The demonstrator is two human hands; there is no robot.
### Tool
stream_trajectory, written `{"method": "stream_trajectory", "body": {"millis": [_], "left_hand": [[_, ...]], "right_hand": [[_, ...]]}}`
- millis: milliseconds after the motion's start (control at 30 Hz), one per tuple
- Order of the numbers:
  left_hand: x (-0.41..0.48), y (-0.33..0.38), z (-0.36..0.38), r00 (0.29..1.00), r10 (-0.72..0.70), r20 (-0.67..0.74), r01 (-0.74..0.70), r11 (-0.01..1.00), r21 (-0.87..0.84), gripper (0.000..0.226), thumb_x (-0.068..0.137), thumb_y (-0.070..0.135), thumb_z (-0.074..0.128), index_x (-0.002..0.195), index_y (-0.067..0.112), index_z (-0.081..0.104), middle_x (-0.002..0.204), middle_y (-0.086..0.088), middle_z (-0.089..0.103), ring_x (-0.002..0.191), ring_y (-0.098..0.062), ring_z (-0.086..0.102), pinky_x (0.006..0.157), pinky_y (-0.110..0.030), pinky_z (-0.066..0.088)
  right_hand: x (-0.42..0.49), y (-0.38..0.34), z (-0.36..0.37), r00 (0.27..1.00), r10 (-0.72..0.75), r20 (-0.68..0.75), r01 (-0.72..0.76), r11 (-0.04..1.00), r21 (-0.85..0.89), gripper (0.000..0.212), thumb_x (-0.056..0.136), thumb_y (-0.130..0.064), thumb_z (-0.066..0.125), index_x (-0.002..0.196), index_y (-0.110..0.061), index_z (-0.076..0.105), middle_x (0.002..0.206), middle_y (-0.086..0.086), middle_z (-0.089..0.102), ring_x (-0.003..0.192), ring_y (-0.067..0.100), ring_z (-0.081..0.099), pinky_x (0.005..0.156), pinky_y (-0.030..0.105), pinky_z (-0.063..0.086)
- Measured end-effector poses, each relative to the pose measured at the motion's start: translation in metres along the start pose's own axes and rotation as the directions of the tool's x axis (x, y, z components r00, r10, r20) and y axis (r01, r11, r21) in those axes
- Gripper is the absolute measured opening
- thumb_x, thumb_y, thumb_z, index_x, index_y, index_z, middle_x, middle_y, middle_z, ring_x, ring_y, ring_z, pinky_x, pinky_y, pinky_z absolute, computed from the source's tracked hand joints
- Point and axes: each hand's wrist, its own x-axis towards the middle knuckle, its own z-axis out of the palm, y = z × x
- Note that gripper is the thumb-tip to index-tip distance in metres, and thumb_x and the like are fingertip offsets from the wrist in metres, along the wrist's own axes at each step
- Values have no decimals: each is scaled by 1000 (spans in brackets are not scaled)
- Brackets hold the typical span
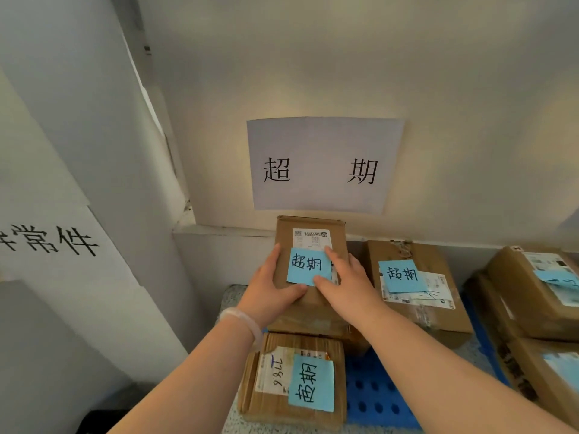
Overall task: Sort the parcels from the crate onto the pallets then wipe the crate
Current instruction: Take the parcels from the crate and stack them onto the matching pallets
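A small brown cardboard parcel point(310, 236) with a white label and a blue sticky note lies against the wall, on top of another box. My left hand point(271, 288) holds its left edge, thumb across the front. My right hand point(341, 281) rests on its right side, fingers over the blue note. A second parcel point(294, 379) with a blue note lies nearer to me on the blue pallet point(372, 393). The crate is out of view.
A paper sign point(324, 164) with two characters hangs on the wall above. More note-tagged boxes sit at the right: one point(416, 283) beside my hands, a stack point(532, 296) at the far right. A white panel point(62, 189) with writing stands at the left.
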Motion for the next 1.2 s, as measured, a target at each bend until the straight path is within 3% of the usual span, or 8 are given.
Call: {"method": "stream_trajectory", "body": {"millis": [233, 367, 600, 767, 900, 1000, 1100, 1200], "left_hand": [[19, 3, -1, 1000, -5, 0, 5, 999, 32, 98, 80, 38, 77, 152, 46, 12, 147, 0, 38, 130, -23, 44, 105, -47, 47], [17, 2, 1, 1000, 14, -24, -14, 999, 38, 96, 83, 35, 76, 153, 42, 11, 149, -2, 34, 132, -22, 41, 108, -46, 44], [8, 13, -3, 996, 61, -59, -57, 997, 61, 95, 85, 36, 73, 155, 37, 9, 153, -1, 30, 135, -19, 37, 102, -33, 40], [-5, 19, -2, 995, 94, -44, -90, 993, 83, 96, 84, 36, 73, 156, 35, 10, 155, 0, 27, 140, -19, 32, 110, -37, 35], [-14, 21, 0, 995, 99, -34, -94, 989, 117, 97, 83, 37, 74, 156, 37, 10, 156, -1, 26, 141, -21, 30, 112, -41, 34], [-23, 21, 3, 993, 112, -31, -106, 982, 156, 98, 81, 42, 74, 156, 38, 11, 155, -1, 27, 140, -22, 32, 112, -45, 38], [-35, 23, 7, 989, 143, -34, -134, 971, 199, 95, 83, 40, 73, 155, 38, 11, 152, 1, 29, 137, -20, 35, 111, -40, 40], [-47, 28, 10, 978, 205, -31, -183, 926, 331, 95, 85, 42, 70, 155, 39, 5, 158, -2, 21, 146, -24, 22, 118, -43, 28]], "right_hand": [[17, -3, 0, 1000, 29, -1, -29, 1000, 10, 71, 93, -44, 56, 152, -43, 17, 160, 1, 12, 144, 22, 24, 116, 43, 31], [11, -3, -2, 1000, 23, 9, -23, 1000, -2, 71, 94, -42, 57, 152, -45, 16, 163, -3, -1, 149, 23, 12, 118, 41, 22], [-6, -6, -9, 1000, -23, -7, 23, 997, -68, 71, 91, -49, 57, 150, -50, 18, 163, -11, -3, 150, 22, 5, 117, 45, 21], [-25, -9, -14, 998, -53, -21, 48, 982, -182, 81, 84, -62, 59, 151, -48, 16, 162, -13, -8, 150, 20, -3, 119, 48, 13], [-43, -12, -21, 997, -70, -16, 64, 971, -231, 83, 84, -60, 61, 152, -47, 15, 163, -12, -10, 150, 20, -6, 119, 49, 9], [-56, -13, -23, 997, -81, -13, 76, 968, -238, 84, 84, -57, 62, 152, -47, 13, 163, -12, -9, 150, 19, -6, 119, 49, 9], [-71, -11, -25, 994, -107, -8, 100, 957, -272, 85, 84, -57, 62, 152, -47, 12, 163, -12, -9, 150, 17, -7, 119, 48, 11], [-87, -5, -29, 992, -123, -22, 110, 940, -323, 88, 83, -58, 63, 152, -46, 9, 163, -11, -10, 150, 18, -8, 119, 49, 11]]}}
